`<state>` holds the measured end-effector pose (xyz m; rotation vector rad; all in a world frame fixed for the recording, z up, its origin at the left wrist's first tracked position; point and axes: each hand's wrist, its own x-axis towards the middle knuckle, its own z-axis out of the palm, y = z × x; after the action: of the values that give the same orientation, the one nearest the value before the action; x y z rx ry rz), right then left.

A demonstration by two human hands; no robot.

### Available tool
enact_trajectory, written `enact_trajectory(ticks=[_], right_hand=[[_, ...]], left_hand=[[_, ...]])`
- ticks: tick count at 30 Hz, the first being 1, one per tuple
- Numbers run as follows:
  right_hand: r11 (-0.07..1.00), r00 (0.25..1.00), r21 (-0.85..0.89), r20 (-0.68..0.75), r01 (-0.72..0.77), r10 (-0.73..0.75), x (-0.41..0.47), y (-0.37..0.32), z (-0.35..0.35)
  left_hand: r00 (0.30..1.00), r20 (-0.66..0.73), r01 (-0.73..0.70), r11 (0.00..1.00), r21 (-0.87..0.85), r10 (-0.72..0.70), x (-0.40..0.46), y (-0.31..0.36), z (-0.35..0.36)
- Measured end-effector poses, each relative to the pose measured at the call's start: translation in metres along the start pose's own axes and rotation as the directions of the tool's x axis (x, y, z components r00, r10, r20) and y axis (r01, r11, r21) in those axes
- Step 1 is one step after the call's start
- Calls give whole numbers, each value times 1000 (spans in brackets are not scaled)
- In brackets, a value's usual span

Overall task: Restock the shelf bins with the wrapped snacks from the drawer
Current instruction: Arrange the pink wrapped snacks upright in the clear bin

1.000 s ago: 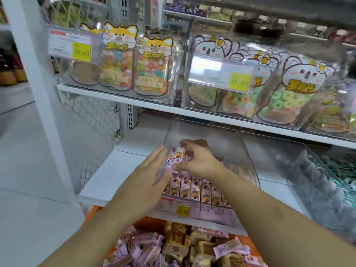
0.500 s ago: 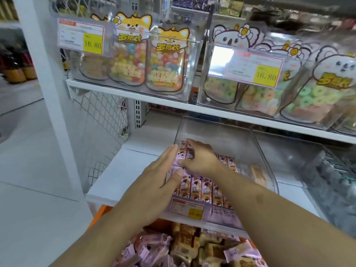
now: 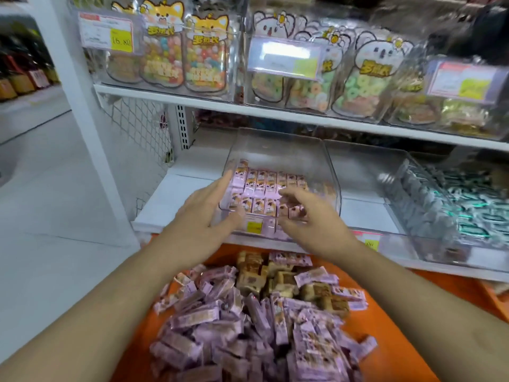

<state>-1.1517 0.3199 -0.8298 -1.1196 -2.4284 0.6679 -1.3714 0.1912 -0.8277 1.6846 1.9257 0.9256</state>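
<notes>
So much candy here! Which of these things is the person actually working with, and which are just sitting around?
Part of the job:
- clear bin with rows of pink wrapped snacks
- loose snack pile in the orange drawer
- left hand and right hand, both at the bin

Just sitting there:
- fox candy bags
- koala ring-candy bags
- bin of green-wrapped sweets

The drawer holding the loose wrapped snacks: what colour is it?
Orange; the drawer shows best in the head view, below the shelf.

Wrapped snacks (image 3: 264,186) are lined in rows inside a bin (image 3: 281,150) set on the lower shelf (image 3: 176,194). A drawer (image 3: 399,340) heaped with more is placed below and before it. Candy jars (image 3: 206,53) are ranged on the upper shelf (image 3: 275,113).
</notes>
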Motion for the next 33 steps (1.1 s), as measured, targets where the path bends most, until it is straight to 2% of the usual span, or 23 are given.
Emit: enact_trajectory(ticks=[2,6,9,12,16,19,23,27,30,33], right_hand=[[1000,998,-12,55,22,-21,-36,4,2],[991,991,-101,112,90,-78,-83,29,16],[992,976,-114,204,-52,75,-99,63,37],[961,937,-172,236,-219,256,-102,103,56],[925,887,-204,278,-321,369,-94,144,84],[924,894,-239,270,-297,357,-83,171,108],[909,907,-322,236,-265,348,-72,199,135],[905,945,-345,120,-248,305,-68,213,152],[877,956,-430,95,-213,279,-68,214,153],[880,966,-430,66,-200,252,-72,210,147]], left_hand=[[1000,-2,-19,1000,12,19,-12,6,5],[998,66,-12,996,-89,18,-39,4,37],[988,137,89,988,-125,-71,-59,-10,80],[953,260,174,983,-62,-153,-68,-32,124],[914,265,322,947,-7,-308,-59,-76,163],[902,226,369,929,44,-369,-51,-108,178],[877,281,347,918,193,-391,-39,-126,191],[870,298,302,902,307,-393,-36,-136,207],[867,268,329,886,327,-421,-33,-137,209],[867,248,360,887,288,-432,-34,-132,207]])
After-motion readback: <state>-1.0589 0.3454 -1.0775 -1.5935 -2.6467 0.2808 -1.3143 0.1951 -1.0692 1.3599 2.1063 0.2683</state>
